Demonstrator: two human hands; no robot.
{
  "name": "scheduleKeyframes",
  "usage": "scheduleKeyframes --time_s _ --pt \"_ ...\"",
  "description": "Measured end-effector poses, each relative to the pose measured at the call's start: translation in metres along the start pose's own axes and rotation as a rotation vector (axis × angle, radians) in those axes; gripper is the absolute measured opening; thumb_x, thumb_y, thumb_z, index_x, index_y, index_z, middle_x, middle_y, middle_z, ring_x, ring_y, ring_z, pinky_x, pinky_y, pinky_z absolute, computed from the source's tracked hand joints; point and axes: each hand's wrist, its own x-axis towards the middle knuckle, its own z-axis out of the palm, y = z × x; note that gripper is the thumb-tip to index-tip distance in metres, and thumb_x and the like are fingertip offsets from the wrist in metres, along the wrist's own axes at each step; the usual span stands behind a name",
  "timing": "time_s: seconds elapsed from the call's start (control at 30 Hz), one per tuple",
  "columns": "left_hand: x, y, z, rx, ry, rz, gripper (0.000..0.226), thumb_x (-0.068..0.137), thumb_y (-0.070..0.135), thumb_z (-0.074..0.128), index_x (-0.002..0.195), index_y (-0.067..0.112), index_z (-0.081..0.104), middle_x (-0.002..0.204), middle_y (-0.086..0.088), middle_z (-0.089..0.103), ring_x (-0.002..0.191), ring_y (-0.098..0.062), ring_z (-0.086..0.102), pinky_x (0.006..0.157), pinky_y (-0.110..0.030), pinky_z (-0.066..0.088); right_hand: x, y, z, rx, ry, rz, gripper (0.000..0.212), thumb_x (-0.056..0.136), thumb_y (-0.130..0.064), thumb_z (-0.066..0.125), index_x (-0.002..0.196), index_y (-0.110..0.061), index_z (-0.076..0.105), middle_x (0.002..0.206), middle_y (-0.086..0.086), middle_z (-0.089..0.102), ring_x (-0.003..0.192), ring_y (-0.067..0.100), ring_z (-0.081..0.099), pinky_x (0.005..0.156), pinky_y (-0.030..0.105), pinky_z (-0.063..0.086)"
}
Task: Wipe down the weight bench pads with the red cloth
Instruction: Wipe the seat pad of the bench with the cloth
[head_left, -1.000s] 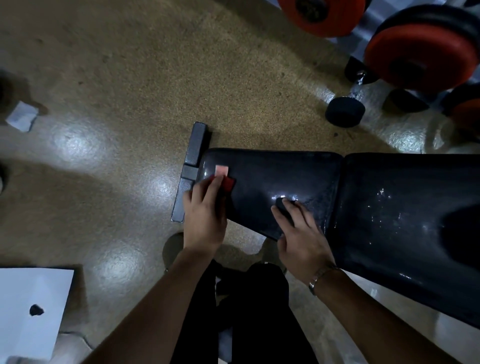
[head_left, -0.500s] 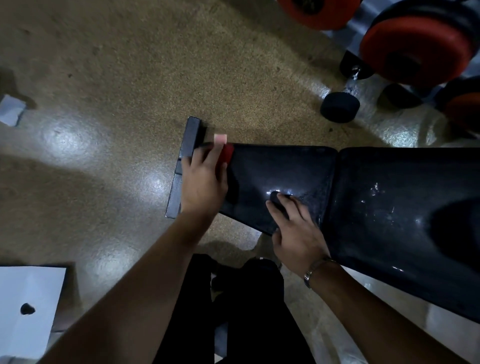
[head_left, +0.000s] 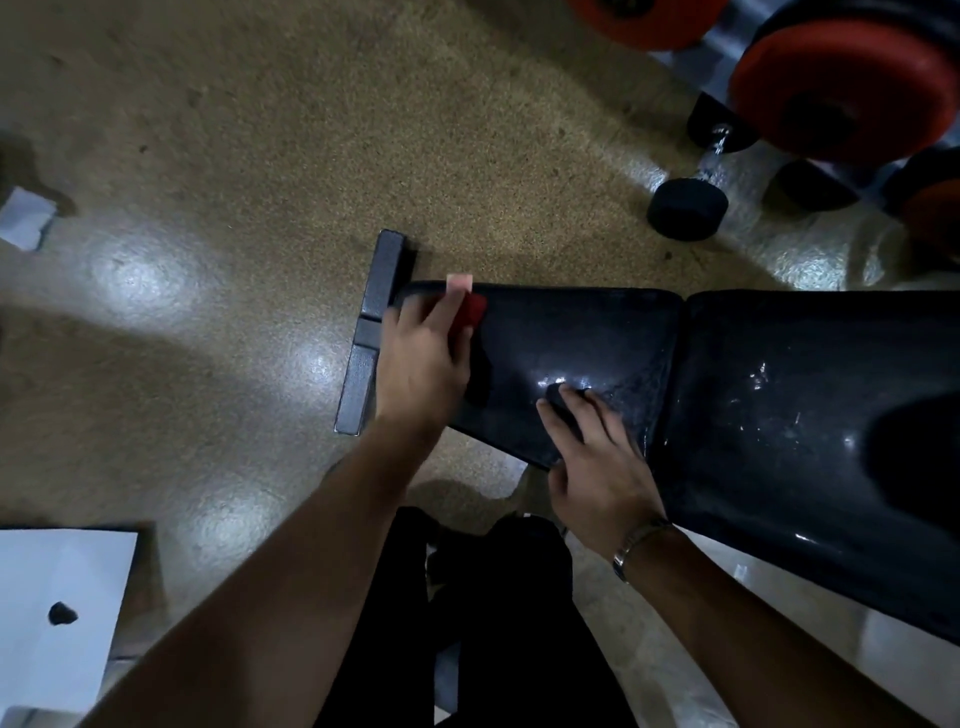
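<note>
Presses the red cloth (head_left: 470, 312) with the left grip (head_left: 421, 364), fingers straight, at the 9 o'clock end of the seat pad (head_left: 571, 343), by its far corner. Braces with the right grip (head_left: 597, 467), fingers spread and empty, on the same pad's near edge. Puts nearly all pad surface, back pad (head_left: 805, 415) included, at 3 o'clock from the cloth, along the 9-to-3 long axis. Calls, probably, for a stroke toward 3 o'clock, past the right grip.
</note>
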Motion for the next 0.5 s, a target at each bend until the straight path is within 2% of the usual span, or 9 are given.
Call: scheduleKeyframes --time_s 0.2,0.33,0.5 --pt "0.048 0.001 0.005 0.067 -0.075 -0.054 0.047 0.103 0.031 0.05 0.15 0.023 0.049 0.131 -0.017 0.061 0.113 -0.039 0.051 0.099 -0.044 0.042 0.0 0.001 -0.001 -0.014 0.005 -0.005 0.07 0.091 -0.019 0.05 0.157 -0.027 0.028 0.166 -0.003 0.017 0.152 0.024 0.011 0.121 0.047 0.027" --pt "-0.01 -0.008 0.011 0.091 0.044 0.078 0.048 0.105 0.03 0.051 0.152 0.018 0.048 0.133 -0.013 0.058 0.11 -0.036 0.049 0.102 -0.043 0.038 0.0 0.002 0.003 -0.013 0.031 -0.005 0.068 0.092 -0.019 0.05 0.157 -0.025 0.03 0.165 -0.002 0.02 0.152 0.024 0.014 0.121 0.048 0.027" --pt "-0.098 -0.04 0.026 0.042 0.046 0.182 0.05 0.101 0.021 0.062 0.15 0.018 0.052 0.142 -0.012 0.057 0.101 -0.031 0.051 0.092 -0.048 0.05 -0.001 0.003 0.003 -0.019 0.03 -0.013 0.069 0.092 -0.02 0.049 0.158 -0.026 0.027 0.166 -0.002 0.018 0.152 0.024 0.011 0.123 0.048 0.024"
